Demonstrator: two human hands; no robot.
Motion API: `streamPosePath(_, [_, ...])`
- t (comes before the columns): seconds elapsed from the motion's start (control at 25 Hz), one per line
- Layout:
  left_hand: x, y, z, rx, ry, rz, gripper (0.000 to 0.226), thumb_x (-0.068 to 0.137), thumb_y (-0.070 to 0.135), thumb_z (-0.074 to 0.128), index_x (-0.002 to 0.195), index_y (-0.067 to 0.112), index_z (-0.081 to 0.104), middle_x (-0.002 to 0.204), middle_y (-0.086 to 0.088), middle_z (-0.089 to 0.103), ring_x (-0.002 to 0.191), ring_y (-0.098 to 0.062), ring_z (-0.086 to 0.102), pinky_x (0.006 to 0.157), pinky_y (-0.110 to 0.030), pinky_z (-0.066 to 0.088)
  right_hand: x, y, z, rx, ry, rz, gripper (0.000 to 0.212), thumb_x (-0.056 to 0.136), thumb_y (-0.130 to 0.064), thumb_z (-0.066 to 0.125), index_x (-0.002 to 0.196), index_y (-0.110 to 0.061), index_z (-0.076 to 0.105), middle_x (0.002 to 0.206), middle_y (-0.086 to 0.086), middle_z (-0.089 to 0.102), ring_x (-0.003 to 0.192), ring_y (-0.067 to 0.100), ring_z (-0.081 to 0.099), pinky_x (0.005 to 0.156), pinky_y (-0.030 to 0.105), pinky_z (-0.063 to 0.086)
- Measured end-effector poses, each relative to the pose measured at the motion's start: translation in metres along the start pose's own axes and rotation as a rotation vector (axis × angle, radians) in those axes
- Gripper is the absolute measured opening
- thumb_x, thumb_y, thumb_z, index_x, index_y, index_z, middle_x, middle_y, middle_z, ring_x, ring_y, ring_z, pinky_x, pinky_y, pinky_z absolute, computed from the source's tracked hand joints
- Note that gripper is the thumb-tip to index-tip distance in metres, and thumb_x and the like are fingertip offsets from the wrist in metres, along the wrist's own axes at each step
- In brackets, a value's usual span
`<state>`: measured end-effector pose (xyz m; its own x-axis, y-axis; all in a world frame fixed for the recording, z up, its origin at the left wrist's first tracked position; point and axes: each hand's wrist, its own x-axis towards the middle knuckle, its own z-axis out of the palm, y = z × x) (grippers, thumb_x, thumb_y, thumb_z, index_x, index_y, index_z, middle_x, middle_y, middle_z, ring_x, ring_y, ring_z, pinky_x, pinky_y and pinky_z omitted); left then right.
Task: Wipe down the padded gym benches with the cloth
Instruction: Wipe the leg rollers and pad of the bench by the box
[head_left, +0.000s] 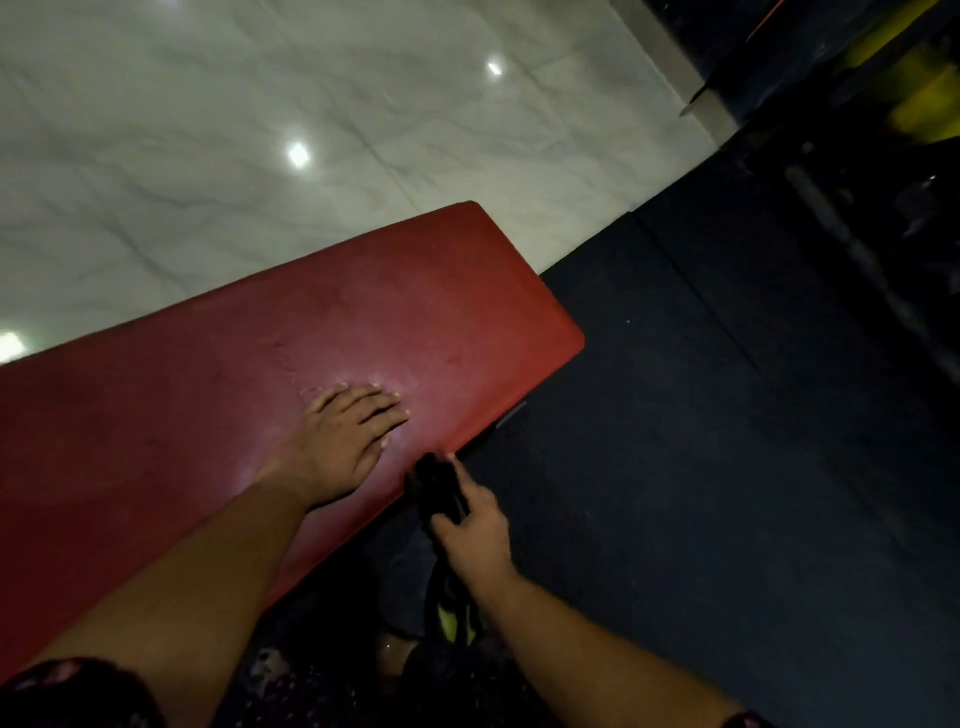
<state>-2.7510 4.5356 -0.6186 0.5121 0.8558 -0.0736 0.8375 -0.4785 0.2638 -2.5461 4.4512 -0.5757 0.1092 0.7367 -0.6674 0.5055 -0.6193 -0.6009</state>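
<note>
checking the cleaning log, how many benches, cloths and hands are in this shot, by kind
red padded bench: 1
dark cloth: 1
hands: 2 (left hand flat on the bench, right hand holding the cloth at the bench edge)
total: 4

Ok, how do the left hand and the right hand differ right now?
The left hand lies flat with straight fingers and holds nothing; the right hand is curled round a dark cloth. The left hand rests on top of the red bench pad; the right hand is beside the pad's near edge, over the dark floor mat. Both are bare and close together.
</note>
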Motion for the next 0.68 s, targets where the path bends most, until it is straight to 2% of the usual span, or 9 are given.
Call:
streamPosePath(0.08, [0.001, 0.002, 0.0, 0.017, -0.034, -0.014, 0.047, 0.092, 0.037, 0.038, 0.13, 0.026, 0.063, 0.134, 0.001, 0.061, 0.126, -0.023, 0.054, 0.107, -0.042, 0.033, 0.023, 0.001, -0.009, 0.119, 0.173, 0.109, 0.082, 0.074, -0.028, 0.06, 0.15, -0.04, 0.03, 0.128, 0.004, 0.055, 0.11, 0.02, 0.058, 0.095, 0.027, 0.046])
streamPosePath(0.16, [0.0, 0.005, -0.001, 0.03, -0.106, 0.003, 0.051, 0.092, 0.04, 0.035, 0.132, 0.024, 0.061, 0.139, -0.002, 0.058, 0.129, -0.026, 0.052, 0.11, -0.045, 0.037, 0.038, -0.008, -0.003, 0.338, 0.21, 0.193, 0.083, 0.074, -0.027, 0.061, 0.15, -0.037, 0.03, 0.132, 0.007, 0.057, 0.109, 0.024, 0.06, 0.096, 0.038, 0.05])
streamPosePath(0.24, [-0.008, 0.005, -0.004, 0.044, -0.166, 0.021, 0.056, 0.092, 0.043, 0.032, 0.137, 0.023, 0.057, 0.146, -0.003, 0.052, 0.134, -0.026, 0.048, 0.112, -0.048, 0.036, 0.033, -0.018, 0.019, 0.456, 0.215, 0.236, 0.078, 0.083, -0.016, 0.061, 0.151, -0.034, 0.029, 0.133, 0.006, 0.057, 0.107, 0.023, 0.06, 0.091, 0.034, 0.05])
streamPosePath(0.32, [-0.027, 0.005, -0.009, 0.049, -0.165, 0.0, 0.056, 0.093, 0.041, 0.03, 0.14, 0.023, 0.055, 0.147, -0.002, 0.05, 0.135, -0.025, 0.047, 0.113, -0.046, 0.035, 0.002, -0.033, 0.042, 0.323, 0.172, 0.241, 0.077, 0.088, -0.018, 0.059, 0.152, -0.039, 0.022, 0.125, 0.008, 0.054, 0.101, 0.025, 0.059, 0.081, 0.028, 0.048])
streamPosePath(0.44, [-0.061, 0.007, -0.02, 0.063, -0.11, -0.045, 0.052, 0.092, 0.034, 0.034, 0.135, 0.019, 0.06, 0.14, -0.005, 0.057, 0.128, -0.027, 0.055, 0.109, -0.043, 0.029, -0.048, -0.036, 0.067, 0.114, 0.034, 0.183, 0.077, 0.086, -0.026, 0.058, 0.15, -0.048, 0.02, 0.122, 0.008, 0.051, 0.104, 0.029, 0.059, 0.083, 0.03, 0.048])
streamPosePath(0.56, [-0.091, 0.003, -0.03, 0.093, -0.078, -0.035, 0.051, 0.091, 0.032, 0.036, 0.133, 0.018, 0.062, 0.138, -0.006, 0.059, 0.126, -0.028, 0.057, 0.108, -0.042, 0.028, -0.033, -0.028, 0.062, 0.257, 0.184, 0.19, 0.074, 0.084, -0.019, 0.061, 0.147, -0.044, 0.032, 0.115, 0.005, 0.063, 0.097, 0.024, 0.063, 0.08, 0.028, 0.051])
streamPosePath(0.68, [-0.108, -0.001, -0.03, 0.107, -0.081, -0.018, 0.052, 0.092, 0.031, 0.035, 0.136, 0.018, 0.059, 0.141, -0.005, 0.056, 0.129, -0.026, 0.054, 0.11, -0.041, 0.027, -0.02, -0.035, 0.064, 0.389, 0.282, 0.294, 0.075, 0.084, -0.017, 0.06, 0.149, -0.039, 0.03, 0.123, 0.01, 0.059, 0.102, 0.027, 0.061, 0.085, 0.029, 0.05])
